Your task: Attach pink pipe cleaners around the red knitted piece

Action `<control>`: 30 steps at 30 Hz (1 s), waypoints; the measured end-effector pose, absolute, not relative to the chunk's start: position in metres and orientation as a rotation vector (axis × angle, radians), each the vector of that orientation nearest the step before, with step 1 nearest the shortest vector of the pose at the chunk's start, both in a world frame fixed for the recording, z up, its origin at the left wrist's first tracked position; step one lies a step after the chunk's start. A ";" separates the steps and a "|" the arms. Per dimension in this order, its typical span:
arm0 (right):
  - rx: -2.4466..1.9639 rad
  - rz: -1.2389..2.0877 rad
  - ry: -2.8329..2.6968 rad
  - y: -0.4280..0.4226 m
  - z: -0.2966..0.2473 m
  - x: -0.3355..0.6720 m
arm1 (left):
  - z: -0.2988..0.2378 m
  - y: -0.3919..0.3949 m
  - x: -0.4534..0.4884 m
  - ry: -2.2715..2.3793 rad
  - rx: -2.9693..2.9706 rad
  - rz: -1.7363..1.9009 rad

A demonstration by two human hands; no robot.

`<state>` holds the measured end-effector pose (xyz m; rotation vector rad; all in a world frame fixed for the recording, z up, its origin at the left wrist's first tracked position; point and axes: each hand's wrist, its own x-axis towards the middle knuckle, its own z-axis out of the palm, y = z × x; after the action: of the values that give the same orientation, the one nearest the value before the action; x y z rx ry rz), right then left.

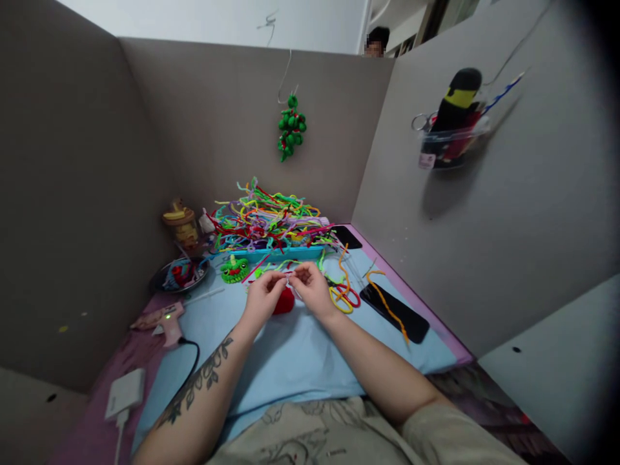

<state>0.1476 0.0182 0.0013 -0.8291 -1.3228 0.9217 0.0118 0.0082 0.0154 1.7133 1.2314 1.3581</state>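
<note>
My left hand (265,298) and my right hand (312,290) meet above the middle of the table, fingertips pinched close together. Something small and pale shows between the fingertips, too little of it to name. Just beneath the hands is a red piece (283,302), partly hidden by the left fingers. To the left sits a green crocheted piece with eyes (235,270). Right of my right hand lie scissors with yellow and red handles (341,299), with an orange strand (343,271) over them.
A blue tray (276,254) heaped with colourful strands (271,219) stands behind. At left are a bowl (157,281), a pink glue gun (167,323) and a white power bank (124,392). A black phone (411,323) lies right. Grey partitions surround the table; a green ornament (291,129) hangs there.
</note>
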 end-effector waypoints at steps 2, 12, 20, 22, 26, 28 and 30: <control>-0.819 0.947 -1.327 0.018 0.002 0.147 | 0.016 0.008 0.012 1.232 1.716 1.352; -0.797 1.072 -1.359 0.022 0.002 0.151 | 0.017 0.006 0.013 1.201 1.683 1.325; -0.931 0.607 -1.540 0.011 0.004 0.149 | 0.016 0.005 0.016 1.310 1.655 1.321; -0.907 0.463 -1.613 0.009 0.003 0.147 | 0.015 0.005 0.017 1.346 1.653 1.323; -0.867 0.374 -1.644 0.006 0.003 0.142 | 0.011 0.008 0.019 1.337 1.559 1.356; -0.851 0.418 -1.626 0.006 0.004 0.142 | 0.009 0.010 0.018 1.299 1.512 1.369; -0.833 0.533 -1.579 0.008 0.005 0.142 | 0.009 0.010 0.017 1.268 1.495 1.374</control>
<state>0.1421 0.0078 0.0049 -0.8333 -1.5788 0.5327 0.0168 0.0104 0.0089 1.4949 1.2682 1.3740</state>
